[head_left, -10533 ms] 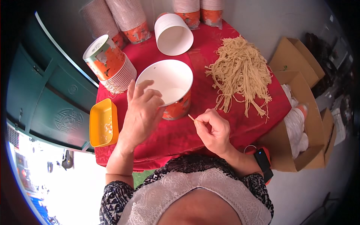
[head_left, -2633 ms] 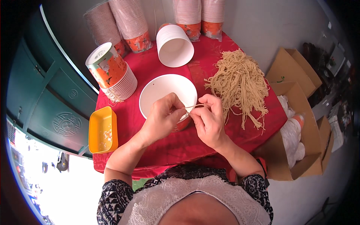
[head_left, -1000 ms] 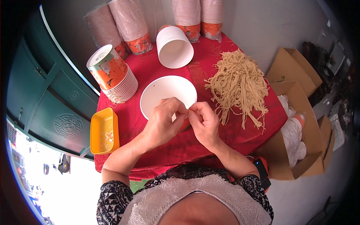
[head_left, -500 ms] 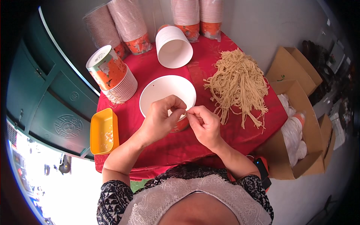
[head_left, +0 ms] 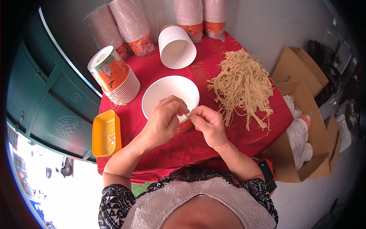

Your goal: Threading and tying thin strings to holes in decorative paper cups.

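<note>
A paper bucket (head_left: 164, 91) with a white inside stands at the table's middle, its mouth turned up. Over its near rim, my left hand (head_left: 162, 121) and my right hand (head_left: 210, 125) meet with their fingertips pinched together. Between them shows a thin beige cord (head_left: 188, 115), mostly hidden by the fingers. My left hand covers part of the bucket's mouth. To the right of the hands lies a loose heap of beige cords (head_left: 244, 84), the same colour as the bit in my fingers.
A yellow tub (head_left: 95, 133) with white crumbs sits at the red table's (head_left: 152, 162) left edge. Behind it stands a stack of orange buckets (head_left: 114, 74). A white-mouthed bucket (head_left: 177, 51) lies tipped at the back near wrapped stacks (head_left: 131, 23). Cardboard boxes (head_left: 320, 129) stand right.
My left hand has turned slightly and its fingertips have dropped a little. The right fingers have shifted slightly, and more of the cord shows between the hands. The other things stay put.
</note>
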Tool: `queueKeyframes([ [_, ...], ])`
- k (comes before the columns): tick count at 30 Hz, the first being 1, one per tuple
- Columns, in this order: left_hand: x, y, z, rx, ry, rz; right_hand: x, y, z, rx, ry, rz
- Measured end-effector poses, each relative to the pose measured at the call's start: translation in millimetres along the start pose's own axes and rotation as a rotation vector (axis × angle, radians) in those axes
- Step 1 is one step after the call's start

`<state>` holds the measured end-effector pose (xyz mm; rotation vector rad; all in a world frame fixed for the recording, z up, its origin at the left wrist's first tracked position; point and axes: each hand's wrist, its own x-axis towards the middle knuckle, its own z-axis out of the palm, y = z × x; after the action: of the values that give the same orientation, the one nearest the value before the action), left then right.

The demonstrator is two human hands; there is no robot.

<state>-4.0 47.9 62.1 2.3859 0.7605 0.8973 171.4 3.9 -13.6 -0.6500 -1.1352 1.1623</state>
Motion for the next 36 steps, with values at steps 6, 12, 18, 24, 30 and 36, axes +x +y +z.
queueKeyframes([
  [6,0.0,7.0,1.8,0.012,0.028,0.023,0.8,0.9,2.7,-0.033,0.013,-0.073],
  [12,-2.2,0.8,5.2,-0.005,0.046,-0.019,-7.4,-5.4,0.7,-0.446,0.134,-0.259],
  [18,-4.2,-1.3,4.7,-0.016,0.074,-0.044,-15.9,-11.6,-13.7,-0.738,0.131,-0.431],
  [24,-3.6,-3.1,8.5,-0.008,0.090,-0.044,-13.8,7.3,-20.0,-0.178,0.015,-0.369],
  [30,-5.2,-2.9,10.9,0.027,0.093,-0.084,-9.2,8.1,-8.6,0.290,-0.115,-0.213],
  [36,-2.2,1.8,10.2,0.078,0.078,-0.068,-6.1,11.5,-10.2,0.322,-0.101,-0.213],
])
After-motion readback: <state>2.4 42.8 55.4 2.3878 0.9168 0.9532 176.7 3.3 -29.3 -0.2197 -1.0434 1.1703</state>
